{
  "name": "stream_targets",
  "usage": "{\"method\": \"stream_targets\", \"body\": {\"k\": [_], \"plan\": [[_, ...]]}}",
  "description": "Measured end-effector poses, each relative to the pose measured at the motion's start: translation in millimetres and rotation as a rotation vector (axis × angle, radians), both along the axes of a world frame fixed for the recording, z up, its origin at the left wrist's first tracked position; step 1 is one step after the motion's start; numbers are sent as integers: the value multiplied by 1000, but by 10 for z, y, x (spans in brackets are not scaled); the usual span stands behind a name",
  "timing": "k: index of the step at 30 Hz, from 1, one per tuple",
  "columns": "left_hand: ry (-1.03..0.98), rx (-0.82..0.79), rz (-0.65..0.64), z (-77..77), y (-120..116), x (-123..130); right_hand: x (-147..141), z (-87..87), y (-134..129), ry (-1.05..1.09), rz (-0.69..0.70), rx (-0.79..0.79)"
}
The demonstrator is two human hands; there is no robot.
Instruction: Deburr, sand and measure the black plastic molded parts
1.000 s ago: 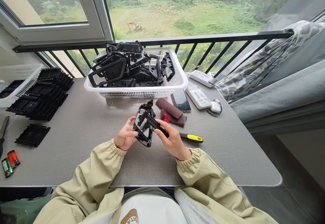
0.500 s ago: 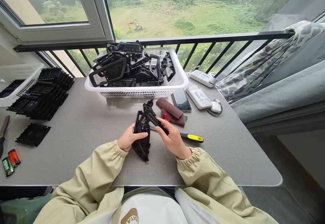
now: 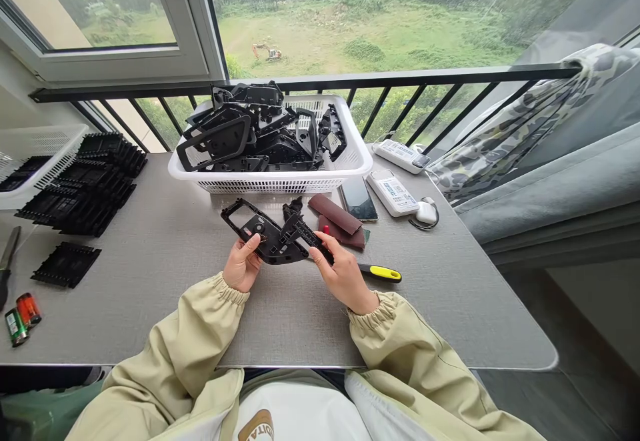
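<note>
My left hand [image 3: 243, 264] grips a black plastic part [image 3: 273, 244] by its near edge, thumb on top. The part lies level above the table, its open frame end toward the upper left. In my right hand [image 3: 343, 271] is a black caliper [image 3: 306, 233], its jaws over the right end of the part. Whether the jaws touch the part I cannot tell. Just beyond the caliper stands a small dark object [image 3: 293, 207]. A knife-like tool with a yellow and black handle [image 3: 384, 273] lies partly behind my right hand.
A white basket [image 3: 270, 183] heaped with black parts stands at the back. Stacked black plates [image 3: 95, 181] and two batteries [image 3: 23, 319] are on the left. Brown rolled sheets [image 3: 337, 217], a phone [image 3: 359, 199] and white devices [image 3: 393, 193] lie right of centre.
The black part has turned from upright to lying crosswise, its frame end now at the upper left. My left hand has shifted slightly left; the caliper stays nearly in place.
</note>
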State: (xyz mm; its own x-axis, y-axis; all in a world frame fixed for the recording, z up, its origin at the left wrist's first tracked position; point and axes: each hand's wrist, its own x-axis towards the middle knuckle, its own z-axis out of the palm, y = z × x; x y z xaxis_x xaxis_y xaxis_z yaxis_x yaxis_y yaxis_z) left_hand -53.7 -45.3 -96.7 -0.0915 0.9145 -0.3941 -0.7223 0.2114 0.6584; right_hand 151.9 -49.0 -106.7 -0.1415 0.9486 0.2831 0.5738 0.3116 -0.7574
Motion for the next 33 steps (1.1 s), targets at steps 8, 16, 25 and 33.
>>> {"method": "stream_targets", "body": {"k": [8,16,25,33], "plan": [[-10,22,18,40,-7,30,-5,-49,5,-6,24,8],[43,35,-79,0,-20,-7,38,-29,2,36,50,-14],[70,46,-302,-45,-33,-2,67,-9,57,45,5,-91],[83,40,-340,-51,-28,-43,174,48,109,78,-17,-126]]}}
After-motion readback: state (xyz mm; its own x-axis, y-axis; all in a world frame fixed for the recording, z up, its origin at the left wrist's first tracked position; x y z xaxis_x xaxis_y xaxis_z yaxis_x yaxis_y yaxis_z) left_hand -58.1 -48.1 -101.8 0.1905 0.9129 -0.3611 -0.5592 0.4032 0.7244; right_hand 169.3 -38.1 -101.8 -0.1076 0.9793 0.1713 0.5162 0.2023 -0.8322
